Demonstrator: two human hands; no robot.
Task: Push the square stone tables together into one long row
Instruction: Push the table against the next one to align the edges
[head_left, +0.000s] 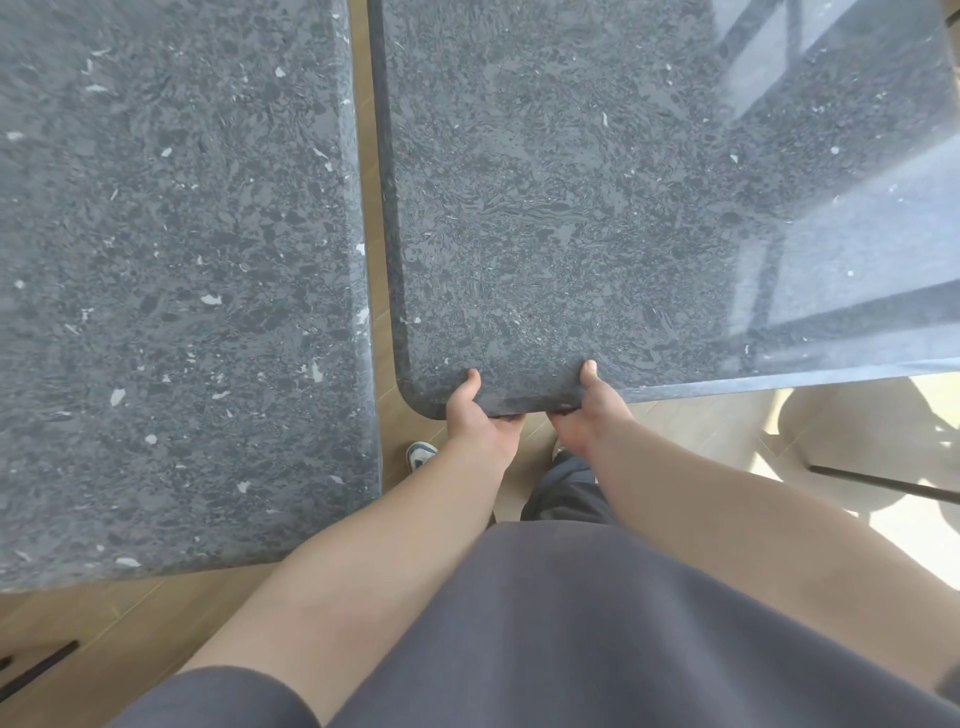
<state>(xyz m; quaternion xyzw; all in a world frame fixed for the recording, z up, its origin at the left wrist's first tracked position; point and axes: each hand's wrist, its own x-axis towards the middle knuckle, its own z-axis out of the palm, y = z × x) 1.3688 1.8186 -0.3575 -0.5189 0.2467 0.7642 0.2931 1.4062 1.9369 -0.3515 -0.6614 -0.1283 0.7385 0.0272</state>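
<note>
Two dark grey speckled stone tables fill the head view. The left table (171, 270) reaches nearer to me. The right table (597, 208) sits further back, with a narrow strip of wooden floor showing between their side edges. My left hand (480, 415) grips the near edge of the right table close to its rounded left corner, thumb on top and fingers curled underneath. My right hand (587, 410) grips the same edge just to the right, thumb on top as well.
Wooden floor (104, 623) lies below the left table's near edge, and lighter sunlit floor (727, 426) lies at the right. My shoe (420, 454) stands by the gap. A thin dark bar (883, 483) crosses the right side. Window glare covers the right table's far right part.
</note>
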